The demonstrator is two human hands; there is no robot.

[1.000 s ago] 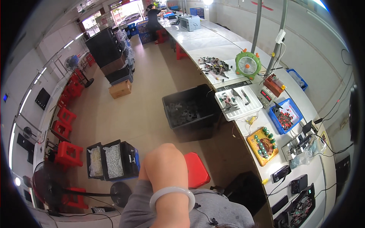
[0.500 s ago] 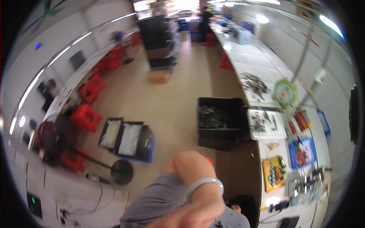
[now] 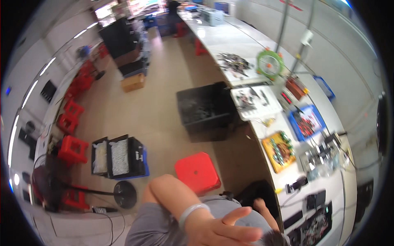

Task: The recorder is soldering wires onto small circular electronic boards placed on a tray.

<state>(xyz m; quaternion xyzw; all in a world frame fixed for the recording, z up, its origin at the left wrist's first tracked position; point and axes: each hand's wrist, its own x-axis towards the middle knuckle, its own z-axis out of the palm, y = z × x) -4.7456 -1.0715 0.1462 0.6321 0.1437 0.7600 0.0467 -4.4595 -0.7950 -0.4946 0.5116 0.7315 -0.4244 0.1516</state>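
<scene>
My left arm bends across my grey clothing, with a pale bangle (image 3: 193, 214) round the wrist. My left hand (image 3: 230, 230) is near the lower edge, its fingers stretched out and nothing visible in it. Just ahead of that arm is a red plastic stool (image 3: 198, 172). My right hand (image 3: 259, 203) hangs low beside the workbench (image 3: 262, 205), next to a dark object (image 3: 254, 190) under its edge. It is small and blurred, so its fingers cannot be made out.
A black crate (image 3: 205, 123) with dark parts stands by the bench. On the bench are a white tray (image 3: 269, 107), blue bin (image 3: 319, 117), yellow tray (image 3: 271, 158) and green fan (image 3: 270, 64). Left are black bins (image 3: 135, 158), a standing fan (image 3: 125, 194) and red stools (image 3: 74, 149).
The view has swung right, so the scene shifts left. The red stool, earlier mostly hidden behind my arm, now shows. My left hand's outstretched fingers have come into view.
</scene>
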